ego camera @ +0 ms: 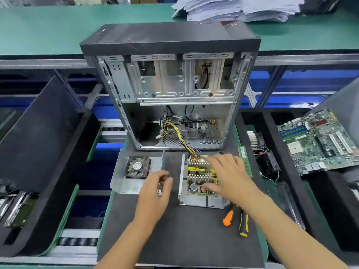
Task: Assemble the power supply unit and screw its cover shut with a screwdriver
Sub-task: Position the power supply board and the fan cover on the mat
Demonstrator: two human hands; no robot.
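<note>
While both forearms reach up from the bottom edge of the frame, the dark mat [180,239] beneath them fills the lower middle. Right of centre, low down, two screwdrivers lie side by side on the mat: one with an orange handle [228,217] and one with a yellow and black handle [243,224], both partly under the right forearm.

Just above them the right hand [230,176] lies spread over the circuit board [202,176] of the power supply, fingers straight and splayed, thumb low near a round capacitor; it grips nothing. That board sits in its open metal tray [194,203], near the centre of the frame.

Left of it, the left hand [156,188] hovers above the mat with fingers loosely curled; a small white thing shows under the fingers, and whether it is held I cannot tell.

Farther left and slightly up lies the bent metal cover [124,183] with a black fan [138,166] fixed in it, well apart from the tray.

A bundle of yellow and black wires [184,142] runs from the board up into the open computer case [172,90], which stands upright in the centre.

At the right edge a green motherboard [318,140] leans in a black foam tray [272,136]. A stack of papers [237,8] sits at the upper right on the green bench [38,28].
</note>
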